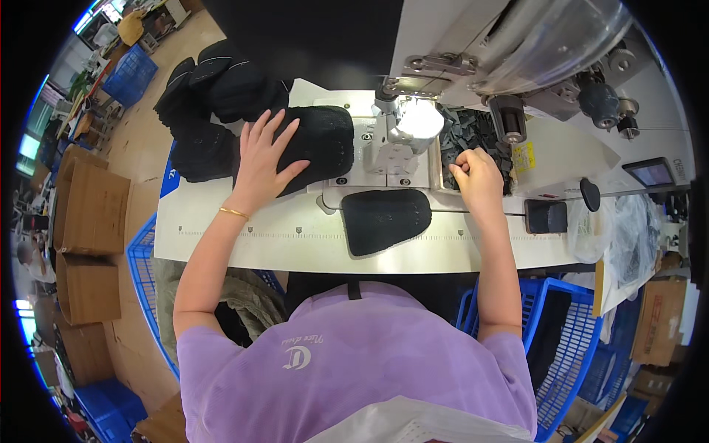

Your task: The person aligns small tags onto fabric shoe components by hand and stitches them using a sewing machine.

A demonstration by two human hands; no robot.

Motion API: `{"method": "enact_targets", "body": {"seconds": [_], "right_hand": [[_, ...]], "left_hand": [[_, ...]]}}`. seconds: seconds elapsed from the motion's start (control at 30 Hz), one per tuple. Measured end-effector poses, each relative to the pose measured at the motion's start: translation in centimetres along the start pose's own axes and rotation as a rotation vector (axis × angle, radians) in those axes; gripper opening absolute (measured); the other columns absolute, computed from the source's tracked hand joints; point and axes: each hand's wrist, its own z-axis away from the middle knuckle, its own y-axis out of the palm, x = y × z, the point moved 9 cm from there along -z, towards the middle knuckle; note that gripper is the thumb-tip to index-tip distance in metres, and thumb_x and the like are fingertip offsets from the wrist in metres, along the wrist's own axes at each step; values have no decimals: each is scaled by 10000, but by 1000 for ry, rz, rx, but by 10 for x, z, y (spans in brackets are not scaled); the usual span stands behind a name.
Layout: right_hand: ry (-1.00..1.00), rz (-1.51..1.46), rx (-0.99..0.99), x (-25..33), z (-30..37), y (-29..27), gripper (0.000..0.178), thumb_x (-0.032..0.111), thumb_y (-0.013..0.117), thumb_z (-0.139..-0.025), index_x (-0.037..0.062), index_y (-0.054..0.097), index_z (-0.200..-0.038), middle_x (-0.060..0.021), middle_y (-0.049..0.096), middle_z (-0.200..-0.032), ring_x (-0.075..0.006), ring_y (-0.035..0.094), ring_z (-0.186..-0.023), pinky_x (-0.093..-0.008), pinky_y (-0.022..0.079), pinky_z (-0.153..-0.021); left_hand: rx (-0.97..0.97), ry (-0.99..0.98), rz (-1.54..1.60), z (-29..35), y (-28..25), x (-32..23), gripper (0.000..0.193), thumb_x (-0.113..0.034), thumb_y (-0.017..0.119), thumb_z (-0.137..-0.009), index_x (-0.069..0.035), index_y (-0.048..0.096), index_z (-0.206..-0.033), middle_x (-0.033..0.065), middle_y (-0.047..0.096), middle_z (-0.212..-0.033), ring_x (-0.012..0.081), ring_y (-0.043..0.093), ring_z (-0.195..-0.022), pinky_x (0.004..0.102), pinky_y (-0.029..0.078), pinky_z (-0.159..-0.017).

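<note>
1. The relation that seems to matter most is between the black, round-cornered fabric piece (329,144) under the left hand (262,164) and the white metal sewing machine head (399,151): the fabric's right edge lies just beside the head, on its left side.
2. The fabric's long axis runs roughly left to right, toward the machine head. Whether it is one layer or several, I cannot tell.
3. The left hand is the nearer one to this fabric: it rests palm down on its left part, fingers spread and thumb out to the right, gripping nothing.
4. The right hand (481,181) is on the far side of the machine head, well apart from that fabric, which lies to its left.
5. It is at the near end of a pale-walled tray (436,168) of small, flat, dark grey chips (473,129). Its fingers are curled in, the thumb near the index finger; whether they close on a chip, I cannot tell.
6. A loose black fabric piece with a tapered outline (386,221) lies between the forearms, nearer the person, touched by neither hand; its long axis also runs roughly left to right.
7. Piles of black fabric (203,151) stand left of the left hand.
</note>
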Motion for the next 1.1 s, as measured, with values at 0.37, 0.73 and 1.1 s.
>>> {"method": "enact_targets", "body": {"seconds": [0.37,0.73,1.1], "right_hand": [[66,-143,69,-8,-5,3,131,108,694,-753,34,589,-778,-85,553,-770,-258,569,-756,-367,447,-660],[-79,-64,49,-2,-5,-2,110,105,682,-748,32,605,-779,-79,570,-792,-267,563,-804,-377,451,-706],[216,-183,42,-34,-5,-4,135,147,652,-812,30,585,-807,-134,604,-783,-309,591,-725,-394,447,-632]], "left_hand": [[-67,91,195,35,17,-119,456,-225,742,-718,35,563,-1045,156,536,-1071,309,520,-974,394,438,-833],[123,151,384,26,51,-124,497,-257,771,-678,6,526,-1021,143,486,-1035,319,474,-966,405,418,-825],[401,-338,913,20,80,-98,496,10,712,-721,-3,473,-1156,134,620,-1005,201,634,-917,304,505,-795]]}}
